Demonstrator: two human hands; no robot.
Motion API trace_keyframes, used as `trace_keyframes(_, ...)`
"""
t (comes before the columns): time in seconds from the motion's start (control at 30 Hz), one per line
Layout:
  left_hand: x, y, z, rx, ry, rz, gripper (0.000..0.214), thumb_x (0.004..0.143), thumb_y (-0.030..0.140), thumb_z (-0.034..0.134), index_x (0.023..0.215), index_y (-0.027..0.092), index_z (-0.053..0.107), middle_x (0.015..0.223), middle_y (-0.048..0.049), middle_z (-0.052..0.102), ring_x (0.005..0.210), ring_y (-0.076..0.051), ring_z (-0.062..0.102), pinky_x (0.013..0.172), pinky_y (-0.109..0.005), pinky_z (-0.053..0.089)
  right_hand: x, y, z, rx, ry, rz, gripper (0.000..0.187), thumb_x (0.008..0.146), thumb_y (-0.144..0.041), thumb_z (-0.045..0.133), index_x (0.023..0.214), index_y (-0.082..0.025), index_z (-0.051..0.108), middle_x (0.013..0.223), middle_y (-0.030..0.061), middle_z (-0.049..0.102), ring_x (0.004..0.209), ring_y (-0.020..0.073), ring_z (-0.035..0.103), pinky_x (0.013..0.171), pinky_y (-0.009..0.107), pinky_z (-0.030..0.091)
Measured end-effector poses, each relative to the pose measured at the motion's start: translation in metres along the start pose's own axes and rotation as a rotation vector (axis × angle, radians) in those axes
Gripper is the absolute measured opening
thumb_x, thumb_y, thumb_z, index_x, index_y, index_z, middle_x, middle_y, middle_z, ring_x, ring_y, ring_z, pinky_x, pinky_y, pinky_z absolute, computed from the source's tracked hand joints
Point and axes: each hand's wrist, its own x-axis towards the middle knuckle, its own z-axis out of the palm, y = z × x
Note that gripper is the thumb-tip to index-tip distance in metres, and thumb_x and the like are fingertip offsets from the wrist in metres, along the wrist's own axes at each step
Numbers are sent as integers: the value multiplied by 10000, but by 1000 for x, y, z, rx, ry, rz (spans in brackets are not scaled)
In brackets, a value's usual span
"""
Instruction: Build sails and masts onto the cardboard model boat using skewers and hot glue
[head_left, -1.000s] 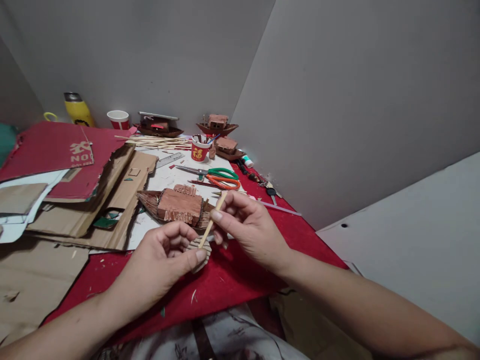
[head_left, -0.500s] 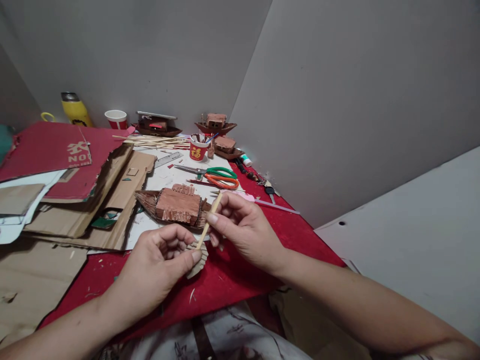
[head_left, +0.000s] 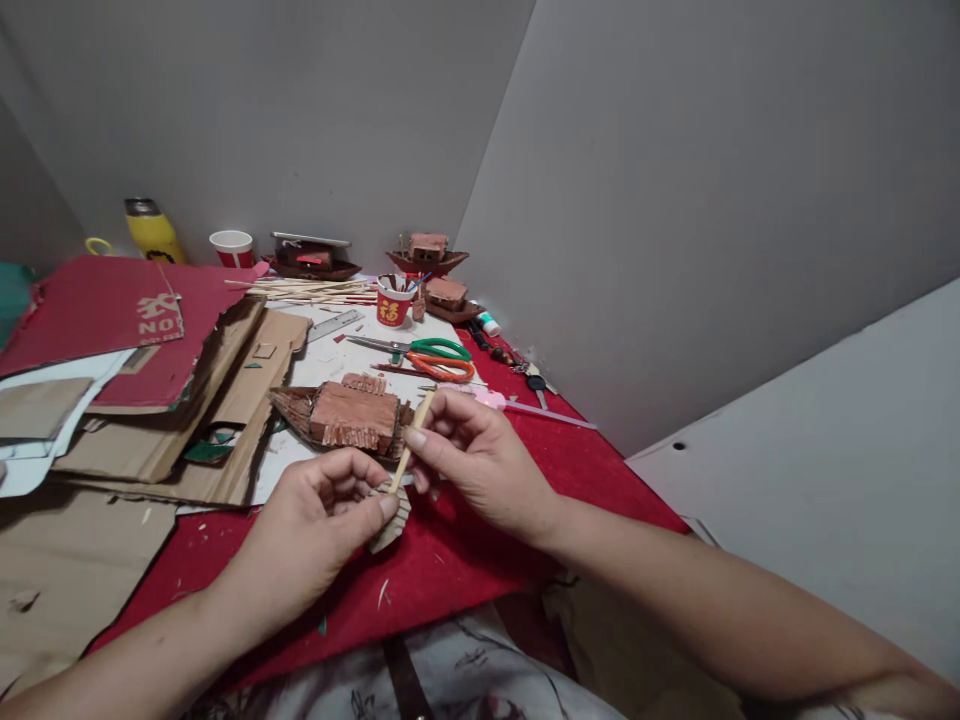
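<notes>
My left hand (head_left: 326, 515) pinches a small ridged piece of corrugated cardboard (head_left: 391, 532) between thumb and fingers, above the red cloth. Between the thumb and fingers of my right hand (head_left: 480, 465) is a thin pale wooden stick (head_left: 409, 446), slanting down to the left. Its lower end meets the cardboard beside my left thumb. Just beyond both hands lies a brown model boat (head_left: 356, 412) with a boxy cabin and ridged strips along its sides. My right fingers partly cover the boat's right end.
Scissors (head_left: 442, 358) with green and orange handles lie behind the boat, near a red cup (head_left: 394, 303) holding tools. A pink glue gun (head_left: 487, 398) is at the right. Cardboard sheets (head_left: 195, 420) are stacked at the left; more model boats (head_left: 429, 255) stand by the wall.
The whole view has shifted slightly. Both hands keep their grip on the cardboard and the stick, with hardly any movement between them.
</notes>
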Motion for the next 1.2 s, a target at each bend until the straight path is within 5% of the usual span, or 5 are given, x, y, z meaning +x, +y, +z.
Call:
trace_keyframes(0.8, 3, 0, -5, -169, -101, -42, 263, 844, 409, 655, 897, 152, 638, 726, 9, 619, 617, -86, 502, 603, -201, 416, 8, 3, -2, 242, 51, 86, 250, 707, -304, 766, 819, -175, 583, 600, -50, 613, 477, 77, 574, 423, 160, 477)
trace_keyframes(1.2, 2, 1, -3, -138, -77, -102, 300, 676, 328, 816, 857, 133, 678, 715, -16, 667, 615, -102, 555, 626, -222, 434, 5, 1, -8, 254, 71, 22, 221, 755, -312, 738, 838, -177, 583, 566, -53, 621, 465, 78, 589, 451, 166, 498)
